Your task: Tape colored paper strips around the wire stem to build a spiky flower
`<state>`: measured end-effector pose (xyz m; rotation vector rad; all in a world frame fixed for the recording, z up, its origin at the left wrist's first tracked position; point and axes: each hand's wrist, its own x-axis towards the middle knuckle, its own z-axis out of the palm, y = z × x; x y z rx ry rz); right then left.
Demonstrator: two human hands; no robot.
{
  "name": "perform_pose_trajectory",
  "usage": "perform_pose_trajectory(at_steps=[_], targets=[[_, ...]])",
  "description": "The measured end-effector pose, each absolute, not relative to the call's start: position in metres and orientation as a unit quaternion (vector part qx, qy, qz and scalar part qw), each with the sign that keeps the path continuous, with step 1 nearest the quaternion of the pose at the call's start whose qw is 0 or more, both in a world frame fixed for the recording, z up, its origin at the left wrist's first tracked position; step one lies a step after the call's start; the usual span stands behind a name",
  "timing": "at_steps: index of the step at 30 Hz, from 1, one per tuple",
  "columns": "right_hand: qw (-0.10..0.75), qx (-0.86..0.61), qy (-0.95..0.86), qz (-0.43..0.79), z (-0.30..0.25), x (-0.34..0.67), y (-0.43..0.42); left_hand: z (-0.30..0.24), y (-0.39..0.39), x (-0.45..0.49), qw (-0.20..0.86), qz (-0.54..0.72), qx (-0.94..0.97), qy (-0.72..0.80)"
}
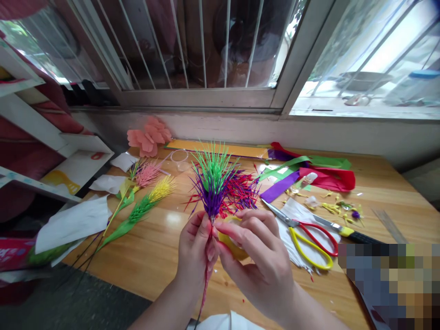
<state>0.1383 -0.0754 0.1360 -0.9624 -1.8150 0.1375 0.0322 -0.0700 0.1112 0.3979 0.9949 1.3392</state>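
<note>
Near the front edge of the worktop [154,256], the left hand [195,250] has its grip closed on the fringed paper flower [213,183], pinching just under the purple and green spikes. The thin stem [205,284] hangs down past the wrist. The right hand [256,256] touches the same spot from the other side, its grip curled around a yellow tape roll [231,245] with the fingertips meeting the left thumb.

Right behind the flower lies a pile of red fringe [242,192]. The scissors [305,238] and a craft knife [343,230] lie just beside the right hand, toward the right edge. Finished stems [151,199] lie toward the left edge, and coloured paper strips [309,172] toward the back.
</note>
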Motion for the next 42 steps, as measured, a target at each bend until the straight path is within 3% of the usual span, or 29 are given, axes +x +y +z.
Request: perform_pose_trajectory(at_steps=[11, 20, 26, 29, 34, 42], targets=[[0.511, -0.451, -0.728, 0.076, 0.134, 0.135, -0.073, 0.109, -0.070, 0.035, 0.650, 0.596, 0.180, 0.436], [0.517, -0.504, -0.596, 0.351, 0.133, 0.143, -0.073, 0.106, -0.070, 0.036, 0.613, 0.634, 0.204, 0.425], [0.403, -0.495, -0.510, 0.576, 0.141, 0.150, -0.059, 0.112, -0.071, 0.031, 0.590, 0.624, 0.251, 0.447], [0.415, -0.458, -0.471, 0.629, 0.140, 0.151, -0.056, 0.117, -0.070, 0.030, 0.585, 0.619, 0.266, 0.451], [0.462, -0.450, -0.443, 0.623, 0.139, 0.148, -0.059, 0.120, -0.069, 0.027, 0.596, 0.601, 0.273, 0.457], [0.443, -0.527, -0.558, 0.463, 0.136, 0.150, -0.060, 0.118, -0.071, 0.028, 0.559, 0.600, 0.298, 0.487]])
